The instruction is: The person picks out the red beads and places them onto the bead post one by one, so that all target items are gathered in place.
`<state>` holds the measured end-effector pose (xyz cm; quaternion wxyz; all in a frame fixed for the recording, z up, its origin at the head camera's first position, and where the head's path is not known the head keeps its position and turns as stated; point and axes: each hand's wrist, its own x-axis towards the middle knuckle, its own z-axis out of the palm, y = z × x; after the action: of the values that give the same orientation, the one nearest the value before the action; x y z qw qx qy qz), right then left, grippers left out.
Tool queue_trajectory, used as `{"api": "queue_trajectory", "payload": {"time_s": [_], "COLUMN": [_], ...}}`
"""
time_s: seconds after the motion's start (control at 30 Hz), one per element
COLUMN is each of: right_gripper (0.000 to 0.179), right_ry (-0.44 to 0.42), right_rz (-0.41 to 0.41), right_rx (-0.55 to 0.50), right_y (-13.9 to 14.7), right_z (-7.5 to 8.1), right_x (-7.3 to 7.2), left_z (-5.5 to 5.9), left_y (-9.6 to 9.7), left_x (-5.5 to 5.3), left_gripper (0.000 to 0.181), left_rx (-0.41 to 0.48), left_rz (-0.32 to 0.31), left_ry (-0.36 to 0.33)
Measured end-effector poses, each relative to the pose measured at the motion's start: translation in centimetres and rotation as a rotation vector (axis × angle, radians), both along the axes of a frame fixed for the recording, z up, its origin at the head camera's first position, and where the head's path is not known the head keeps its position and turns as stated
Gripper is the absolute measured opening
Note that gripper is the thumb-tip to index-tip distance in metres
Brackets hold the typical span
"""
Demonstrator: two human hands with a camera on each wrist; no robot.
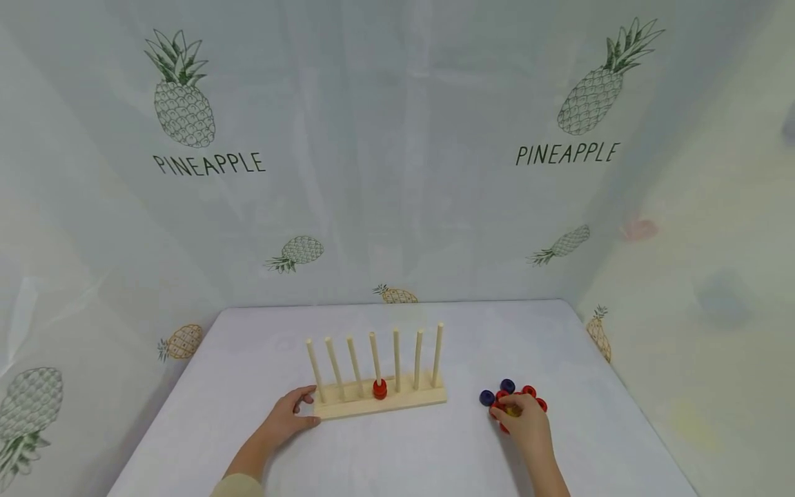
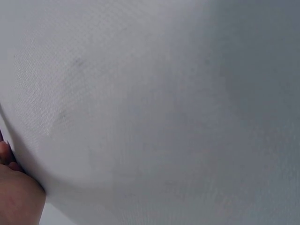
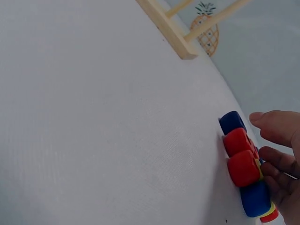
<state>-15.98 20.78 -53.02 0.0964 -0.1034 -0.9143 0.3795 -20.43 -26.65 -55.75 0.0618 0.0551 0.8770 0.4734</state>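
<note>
A pale wooden peg rack (image 1: 348, 407) with several upright pegs stands on the table. A red bead (image 1: 379, 389) sits low on its middle peg. My left hand (image 1: 287, 415) grips the rack's left end, thumb at the front edge and fingers farther back. In the left wrist view only part of the left hand (image 2: 18, 199) shows, at the lower left. My right hand (image 1: 526, 422) is over a cluster of beads, thumb and fingers apart around a yellow bead (image 1: 513, 410). Red beads (image 3: 243, 168) and blue beads (image 3: 256, 199) lie beside its fingers in the right wrist view.
A white cloth covers the table (image 1: 404, 462). Behind and at the sides hang pale curtains (image 1: 385, 172) printed with pineapples. Dark blue beads (image 1: 487, 398) lie at the left and back of the cluster.
</note>
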Motion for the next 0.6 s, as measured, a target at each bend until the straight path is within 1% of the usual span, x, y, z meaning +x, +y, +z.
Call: {"api": "queue_trajectory", "payload": {"time_s": [0.17, 0.3, 0.4, 0.6], "right_gripper": [0.024, 0.026, 0.026, 0.028], "right_ry": [-0.049, -0.037, -0.029, -0.057], "right_rz": [0.005, 0.011, 0.013, -0.003], "right_rx": [0.031, 0.066, 0.082, 0.076], "right_y": [-0.08, -0.08, -0.1, -0.28], "right_z": [-0.59, -0.84, -0.89, -0.66], "right_x": [-0.22, -0.25, -0.26, -0.25], "left_z": [-0.27, -0.46, -0.5, -0.4], "left_y": [0.05, -0.03, -0.11, -0.34], "left_x": [0.33, 0.45, 0.28, -0.33], "left_gripper": [0.069, 0.07, 0.07, 0.07], "left_rx": [0.002, 0.004, 0.002, 0.005], "left_rz": [0.011, 0.007, 0.005, -0.002], "left_ry": [-0.004, -0.013, -0.006, 0.014]}}
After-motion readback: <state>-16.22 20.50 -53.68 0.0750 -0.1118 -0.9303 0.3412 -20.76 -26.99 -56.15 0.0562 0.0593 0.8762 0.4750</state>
